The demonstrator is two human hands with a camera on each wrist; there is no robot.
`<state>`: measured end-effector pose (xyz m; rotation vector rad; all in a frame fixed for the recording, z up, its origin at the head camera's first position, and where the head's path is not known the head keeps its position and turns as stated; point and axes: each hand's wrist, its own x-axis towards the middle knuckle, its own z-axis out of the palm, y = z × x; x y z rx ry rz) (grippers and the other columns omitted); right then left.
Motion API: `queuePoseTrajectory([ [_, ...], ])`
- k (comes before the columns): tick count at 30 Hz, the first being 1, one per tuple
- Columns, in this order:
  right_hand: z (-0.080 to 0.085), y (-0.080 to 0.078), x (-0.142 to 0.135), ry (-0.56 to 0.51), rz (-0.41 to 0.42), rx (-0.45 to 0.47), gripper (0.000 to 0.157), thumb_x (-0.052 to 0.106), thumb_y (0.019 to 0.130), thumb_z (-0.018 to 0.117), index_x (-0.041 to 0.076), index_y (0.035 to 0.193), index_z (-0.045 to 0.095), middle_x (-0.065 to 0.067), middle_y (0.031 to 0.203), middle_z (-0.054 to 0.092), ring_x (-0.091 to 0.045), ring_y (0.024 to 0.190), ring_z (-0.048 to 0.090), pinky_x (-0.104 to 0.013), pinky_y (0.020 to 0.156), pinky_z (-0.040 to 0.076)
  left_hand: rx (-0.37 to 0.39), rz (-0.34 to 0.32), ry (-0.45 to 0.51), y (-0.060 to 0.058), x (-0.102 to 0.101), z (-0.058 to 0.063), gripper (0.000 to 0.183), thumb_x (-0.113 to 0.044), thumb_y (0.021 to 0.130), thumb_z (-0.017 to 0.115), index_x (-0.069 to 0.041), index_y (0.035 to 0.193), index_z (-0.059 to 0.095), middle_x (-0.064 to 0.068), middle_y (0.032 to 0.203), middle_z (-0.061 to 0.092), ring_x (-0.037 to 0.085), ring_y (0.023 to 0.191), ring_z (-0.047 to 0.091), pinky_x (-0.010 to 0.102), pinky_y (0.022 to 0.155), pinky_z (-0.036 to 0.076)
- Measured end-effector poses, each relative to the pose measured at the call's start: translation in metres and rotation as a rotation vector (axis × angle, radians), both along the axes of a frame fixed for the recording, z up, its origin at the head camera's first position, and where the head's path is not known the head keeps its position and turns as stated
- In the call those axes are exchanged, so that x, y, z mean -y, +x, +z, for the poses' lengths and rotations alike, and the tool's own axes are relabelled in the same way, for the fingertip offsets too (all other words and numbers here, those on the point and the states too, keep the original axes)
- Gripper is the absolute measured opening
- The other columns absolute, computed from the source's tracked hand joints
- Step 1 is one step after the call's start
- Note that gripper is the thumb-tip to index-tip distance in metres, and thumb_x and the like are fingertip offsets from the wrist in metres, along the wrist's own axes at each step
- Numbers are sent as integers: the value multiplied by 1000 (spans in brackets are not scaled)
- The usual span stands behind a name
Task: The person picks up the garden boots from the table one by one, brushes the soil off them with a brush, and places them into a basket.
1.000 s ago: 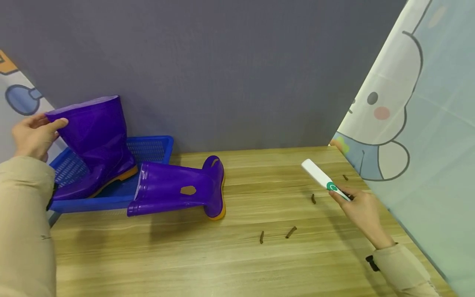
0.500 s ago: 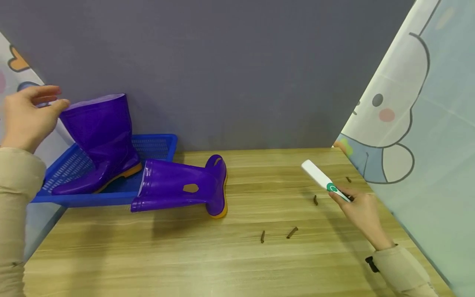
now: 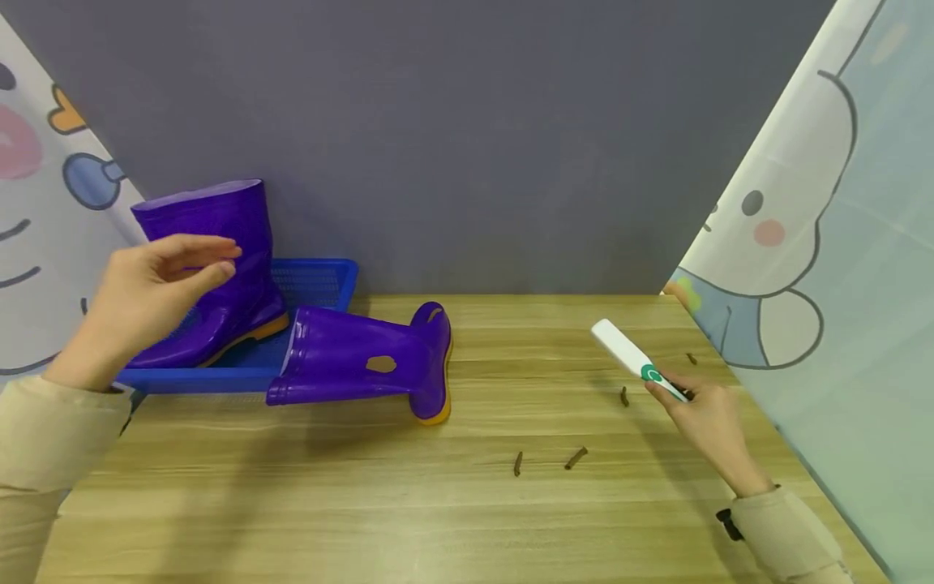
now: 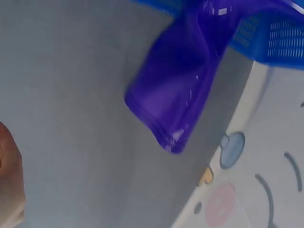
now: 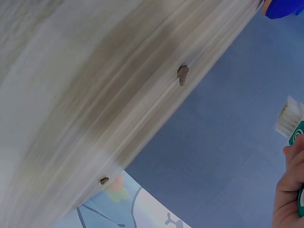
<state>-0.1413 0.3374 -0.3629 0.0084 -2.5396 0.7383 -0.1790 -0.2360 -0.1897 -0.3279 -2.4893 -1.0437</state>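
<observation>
My left hand point(image 3: 146, 292) hovers in front of a purple rain boot point(image 3: 251, 223), fingers loosely bent and holding nothing. That boot stands upright in a blue plastic basket point(image 3: 317, 264) at the left; the hand hides part of it. A second purple rain boot point(image 3: 336, 357) lies on its side, its shaft overlapping the basket's right front corner in view. It has tan patches on the shaft and foot. At the right, my right hand point(image 3: 711, 426) grips the handle of a white and green brush point(image 3: 620, 347) above the table. Pale bristles point(image 5: 287, 118) show in the right wrist view.
Several small brown stick-like pieces point(image 3: 576, 458) are scattered on the wooden table point(image 3: 409, 519), mostly right of the lying boot. A grey panel point(image 3: 496, 146) closes off the back. Cartoon-printed sheets point(image 3: 839, 324) stand along both sides.
My left hand has let go of the upright boot's rim, lifted away, then moved right and down in front of the boot. The right hand keeps the brush in about the same place.
</observation>
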Motion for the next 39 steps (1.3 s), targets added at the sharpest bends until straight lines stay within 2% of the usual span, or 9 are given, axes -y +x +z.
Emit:
queuePoseTrajectory([
  [5, -1, -2, -1, 0, -5, 24, 36, 30, 83, 65, 1, 104, 68, -11, 68, 65, -3, 38, 29, -23, 34, 28, 52, -5, -76, 19, -5, -39, 27, -25, 86, 62, -11, 110, 63, -35, 92, 56, -21, 81, 53, 1, 65, 42],
  [8, -2, -3, -2, 1, -15, 34, 37, 31, 83, 65, 1, 104, 68, -9, 65, 63, -4, 39, 29, -23, 35, 28, 80, 23, -125, 27, -5, -63, 30, -29, 86, 61, -15, 113, 62, -23, 99, 62, -19, 85, 51, 4, 65, 43],
  [12, -3, -4, -2, 7, -23, 39, 37, 31, 82, 66, 1, 104, 68, -8, 63, 62, -4, 38, 30, -23, 35, 29, 145, 57, -187, 35, -4, -89, 45, -36, 88, 58, -10, 124, 54, 12, 119, 60, 20, 103, 61, 36, 78, 51],
  [15, -4, -4, -1, 5, -22, 46, 37, 31, 83, 66, 1, 104, 67, -9, 65, 63, -4, 39, 32, -23, 35, 30, 210, 63, -195, 38, -7, -104, 59, -41, 88, 56, -4, 132, 45, 25, 128, 50, 48, 110, 48, 58, 80, 42],
  [18, -3, -5, -2, -4, -16, 47, 37, 31, 83, 65, 1, 104, 67, -10, 68, 65, -4, 40, 34, -23, 36, 31, 283, 88, -187, 39, -13, -119, 69, -48, 87, 54, 0, 135, 39, 29, 130, 46, 48, 113, 46, 58, 84, 42],
  [23, -1, -6, -4, 4, -14, 53, 38, 31, 83, 65, -1, 104, 67, -12, 70, 65, -5, 41, 34, -23, 37, 31, 359, 110, -131, 38, -27, -140, 75, -52, 88, 49, 7, 133, 38, 30, 124, 51, 43, 110, 52, 54, 87, 44],
  [26, 0, -5, -4, 13, -23, 62, 39, 32, 83, 65, -1, 105, 67, -10, 68, 64, -5, 40, 33, -23, 36, 30, 360, 130, -50, 34, -35, -144, 74, -53, 88, 47, 5, 133, 39, 28, 122, 53, 41, 111, 53, 53, 87, 44],
  [29, -1, -5, -4, 21, -22, 52, 39, 31, 83, 66, -1, 105, 66, -10, 67, 64, -5, 39, 31, -23, 35, 29, 357, 153, 58, 30, -43, -142, 73, -54, 87, 47, 0, 135, 40, 27, 125, 51, 40, 114, 50, 53, 88, 43],
  [39, -2, -4, -6, 14, -18, 41, 39, 30, 83, 66, -2, 105, 66, -16, 75, 67, -4, 39, 31, -25, 35, 30, 322, 127, 290, 14, -75, -117, 70, -53, 84, 55, -15, 140, 36, 11, 139, 43, 25, 124, 43, 40, 95, 42],
])
